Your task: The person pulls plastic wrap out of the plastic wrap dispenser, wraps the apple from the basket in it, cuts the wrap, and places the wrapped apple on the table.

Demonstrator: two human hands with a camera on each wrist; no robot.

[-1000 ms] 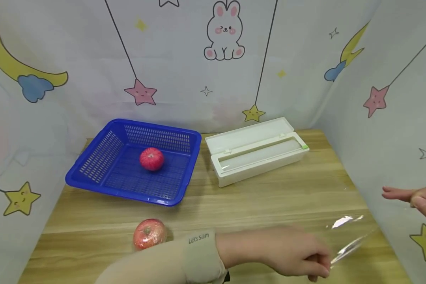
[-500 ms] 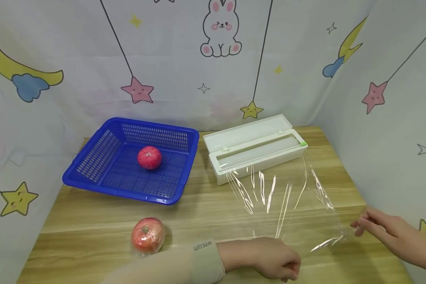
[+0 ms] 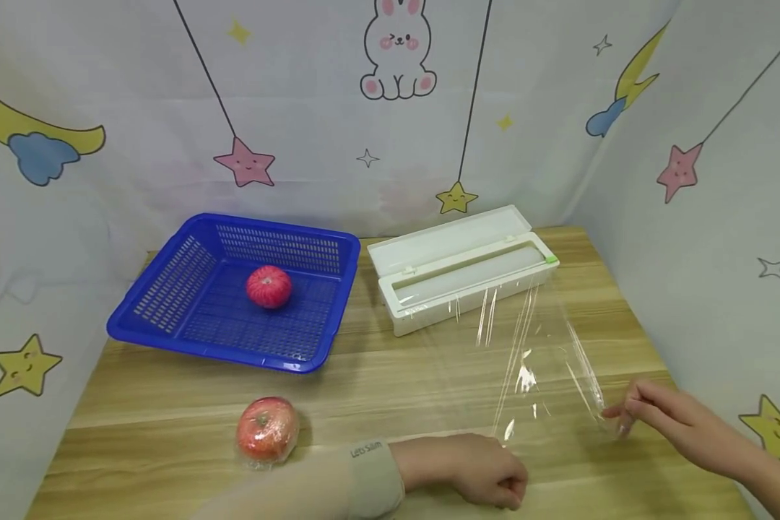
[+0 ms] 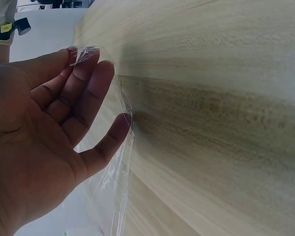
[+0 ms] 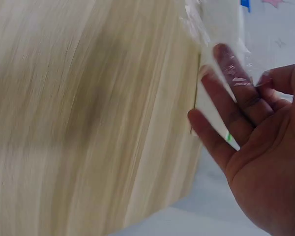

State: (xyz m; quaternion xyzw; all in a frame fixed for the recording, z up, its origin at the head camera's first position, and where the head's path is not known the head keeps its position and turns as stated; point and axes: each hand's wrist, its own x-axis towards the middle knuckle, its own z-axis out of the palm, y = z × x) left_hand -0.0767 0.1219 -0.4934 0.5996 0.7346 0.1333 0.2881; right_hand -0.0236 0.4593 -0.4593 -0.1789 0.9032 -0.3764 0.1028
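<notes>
A clear sheet of plastic wrap (image 3: pixel 526 377) stretches from the white wrap dispenser (image 3: pixel 474 278) toward the near side of the table. My left hand (image 3: pixel 474 469) pinches one corner of its near edge; in the left wrist view, plastic wrap (image 4: pixel 87 54) crinkles at the fingertips, the little finger spread away. My right hand (image 3: pixel 669 422) pinches the other corner. In the right wrist view the thumb and index finger grip the film (image 5: pixel 243 81), the other fingers held out. An apple in plastic wrap (image 3: pixel 268 431) sits left of my left forearm.
A blue plastic basket (image 3: pixel 234 355) stands at the back left with an unwrapped red apple (image 3: pixel 269 287) inside. The dispenser's lid (image 3: pixel 451 238) is raised at the back. Printed curtains (image 3: pixel 325 94) enclose the wooden table (image 3: pixel 364 404) behind and at the sides.
My right hand came in from the right edge and took hold of the film. My left hand moved left. The film now spans from the dispenser to both hands and looks smoother.
</notes>
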